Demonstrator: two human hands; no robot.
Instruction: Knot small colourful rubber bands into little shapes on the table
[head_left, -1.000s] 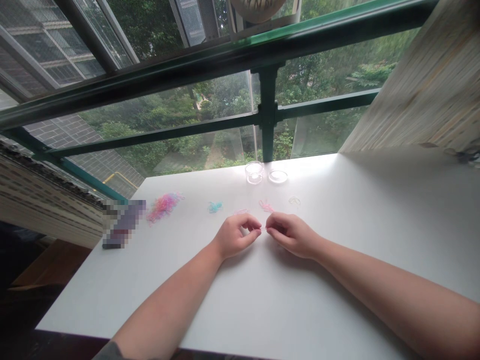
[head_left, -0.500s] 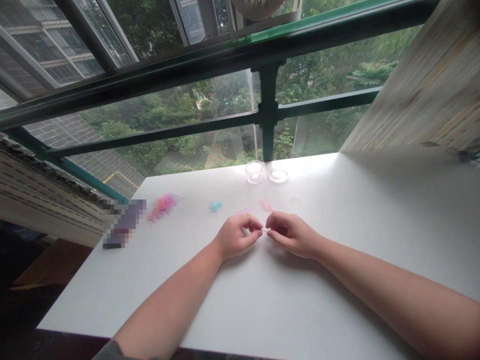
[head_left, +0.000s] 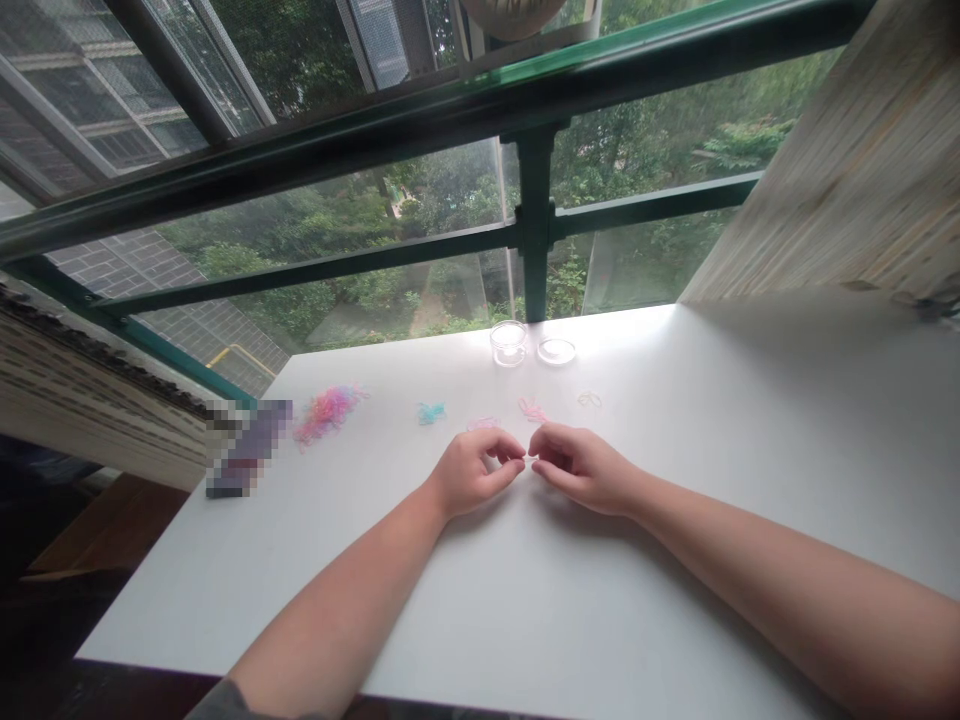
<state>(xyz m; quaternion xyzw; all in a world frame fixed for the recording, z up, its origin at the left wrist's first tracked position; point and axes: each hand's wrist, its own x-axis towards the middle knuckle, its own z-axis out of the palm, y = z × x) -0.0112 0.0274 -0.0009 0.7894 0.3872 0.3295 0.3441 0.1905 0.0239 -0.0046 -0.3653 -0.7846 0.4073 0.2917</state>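
Observation:
My left hand (head_left: pixel 481 470) and my right hand (head_left: pixel 581 465) meet over the white table, fingertips almost touching. Each pinches with thumb and forefinger. Between them shows a bit of a thin pale rubber band (head_left: pixel 529 458), mostly hidden by the fingers. Just beyond the hands lie a small pink heap of rubber bands (head_left: pixel 533 410) and a pale lilac heap (head_left: pixel 484 424), partly behind my left hand. A turquoise heap (head_left: pixel 431 412) is farther left, and a few pale yellowish bands (head_left: pixel 589 399) lie beyond my right hand.
A large mixed-colour pile of bands (head_left: pixel 330 412) lies on the left of the white table (head_left: pixel 480 620). At the window edge stand a clear round container (head_left: pixel 509 345) and its clear lid (head_left: pixel 556 352). A blurred-out object (head_left: pixel 250 450) rests at the left edge; curtains hang on both sides.
My right hand has shifted very slightly left, bringing its fingertips a little closer to my left hand. Everything else looks the same.

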